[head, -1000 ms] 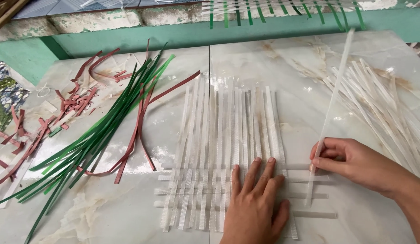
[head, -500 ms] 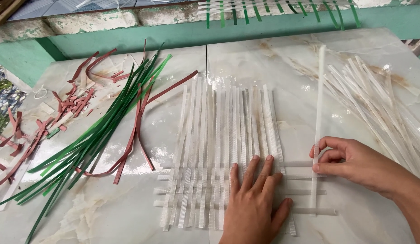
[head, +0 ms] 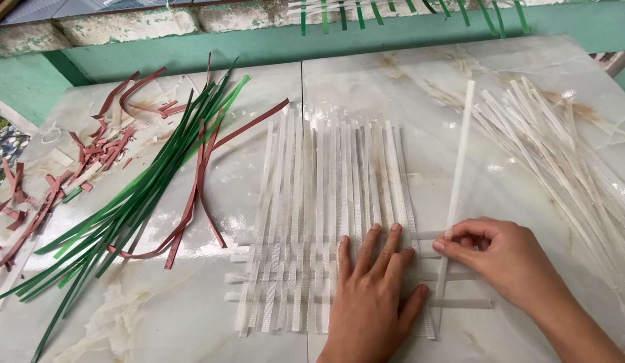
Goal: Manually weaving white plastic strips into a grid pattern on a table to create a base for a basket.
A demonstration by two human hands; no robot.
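Observation:
A partly woven mat of white plastic strips [head: 312, 202] lies flat on the marble table [head: 406, 87]. My left hand [head: 373, 296] presses palm-down on the mat's lower right part, fingers spread. My right hand [head: 501, 259] pinches a single long white strip [head: 458, 161] that stands upright along the mat's right edge, crossing the horizontal strips that stick out there.
A loose heap of white strips [head: 568, 161] lies at the right. A bundle of green strips [head: 138, 195] with a few red ones [head: 198, 181] lies to the left of the mat. Red offcuts [head: 64, 168] litter the far left. A green wall ledge [head: 259, 44] runs behind the table.
The single white strip in my right hand has swung from a slant to nearly vertical and moved left, closer to the mat's right edge. My left hand has stayed on the mat.

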